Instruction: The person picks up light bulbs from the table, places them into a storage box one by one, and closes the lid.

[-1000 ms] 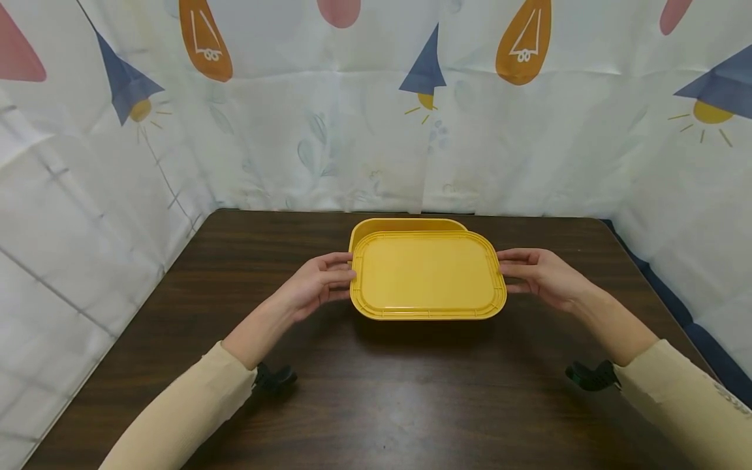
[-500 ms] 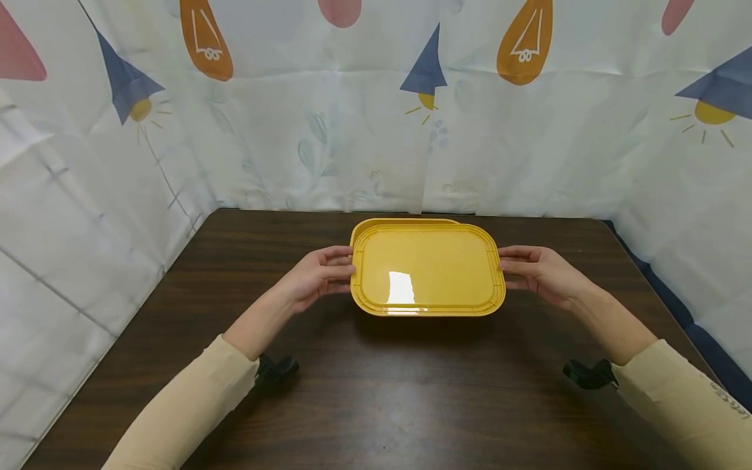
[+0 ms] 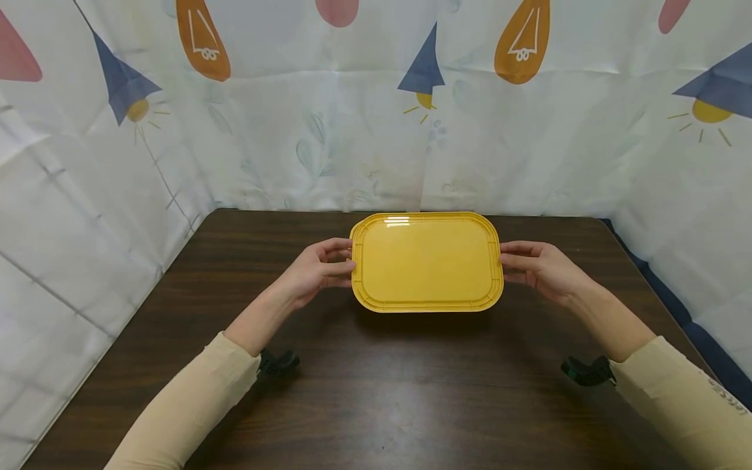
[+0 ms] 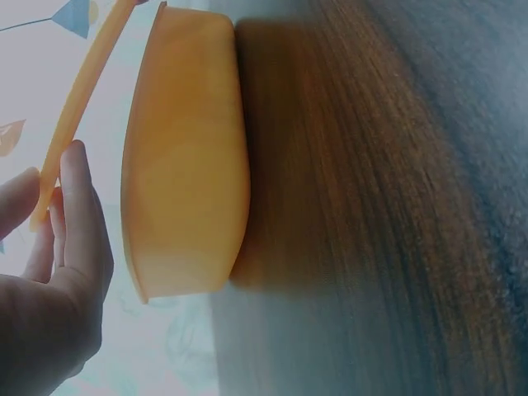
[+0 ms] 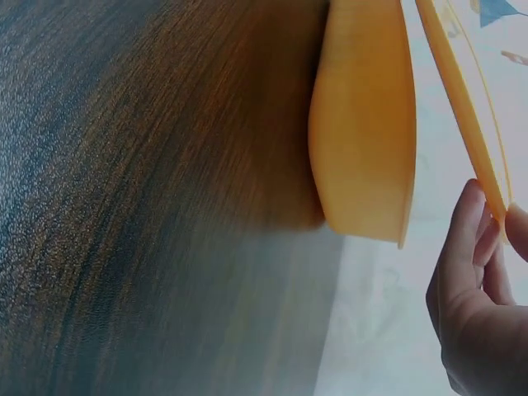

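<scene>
A yellow rectangular lid (image 3: 427,261) with rounded corners is held between both hands. The left hand (image 3: 314,271) pinches its left edge between thumb and fingers, and the right hand (image 3: 543,269) pinches its right edge likewise. Below the lid stands a yellow box (image 4: 186,157) on the table, almost wholly hidden by the lid in the head view. Both wrist views show a gap between lid and box, with the lid tilted over the rim. In the right wrist view the box (image 5: 363,124) also stands apart from the lid (image 5: 466,107).
The dark wood-grain table (image 3: 382,391) bears the box near its far edge. A white patterned curtain (image 3: 364,143) hangs behind the table and along both sides. A dark wrist strap (image 3: 279,363) shows at the left sleeve, another strap (image 3: 587,371) at the right.
Both hands have moved the lid away from the person, over the box. The box's back rim, visible behind the lid earlier, is now covered almost completely.
</scene>
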Tool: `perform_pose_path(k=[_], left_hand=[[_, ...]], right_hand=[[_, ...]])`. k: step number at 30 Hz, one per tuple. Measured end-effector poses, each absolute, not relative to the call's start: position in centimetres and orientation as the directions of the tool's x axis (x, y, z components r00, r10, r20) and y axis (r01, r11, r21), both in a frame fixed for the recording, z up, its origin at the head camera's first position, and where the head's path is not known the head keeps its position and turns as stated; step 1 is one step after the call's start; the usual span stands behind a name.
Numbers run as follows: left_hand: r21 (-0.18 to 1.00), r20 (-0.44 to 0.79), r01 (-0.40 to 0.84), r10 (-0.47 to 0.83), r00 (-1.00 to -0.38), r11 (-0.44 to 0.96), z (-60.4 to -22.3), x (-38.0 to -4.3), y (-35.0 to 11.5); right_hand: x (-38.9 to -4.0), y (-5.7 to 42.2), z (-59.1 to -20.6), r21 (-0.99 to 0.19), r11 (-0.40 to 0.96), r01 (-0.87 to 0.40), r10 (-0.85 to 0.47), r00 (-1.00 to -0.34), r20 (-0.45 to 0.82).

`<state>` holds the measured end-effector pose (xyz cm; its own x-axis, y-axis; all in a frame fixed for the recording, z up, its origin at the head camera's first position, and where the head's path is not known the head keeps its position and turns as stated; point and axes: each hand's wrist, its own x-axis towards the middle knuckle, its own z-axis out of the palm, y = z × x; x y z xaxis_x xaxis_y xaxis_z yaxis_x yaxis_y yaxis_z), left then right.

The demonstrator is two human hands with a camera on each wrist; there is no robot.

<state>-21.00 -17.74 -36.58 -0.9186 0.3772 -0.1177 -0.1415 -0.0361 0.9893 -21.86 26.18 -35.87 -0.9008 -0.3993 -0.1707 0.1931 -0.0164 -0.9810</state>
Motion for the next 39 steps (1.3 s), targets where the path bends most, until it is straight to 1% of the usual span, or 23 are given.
perform_pose_path(k=[9,19,26,32,39], left_hand=[[0.995,-0.036,-0.067,0.384,-0.922,-0.068,-36.0,-20.9,-17.5],[0.998,0.025,0.002,0.388,-0.921,-0.058,-35.3,-20.7,-17.4],[0.995,0.096,0.084,0.391,-0.915,-0.049,-34.9,-20.6,-17.4],[0.984,0.174,0.175,0.391,-0.904,-0.034,-34.5,-20.3,-17.2],[0.968,0.225,0.249,0.365,-0.903,0.019,-34.4,-20.3,-17.3]], right_hand=[[-22.0,26.3,-35.2,-0.977,-0.090,0.195,-0.407,-0.902,-0.142],[-22.1,26.4,-35.0,-0.982,-0.122,0.141,-0.430,-0.900,-0.076],[-21.8,26.4,-34.4,-0.984,-0.098,0.152,-0.421,-0.902,-0.097],[-21.8,26.6,-34.2,-0.985,-0.035,0.166,-0.415,-0.899,-0.137],[-21.9,26.5,-34.2,-0.985,0.008,0.171,-0.423,-0.892,-0.159]])
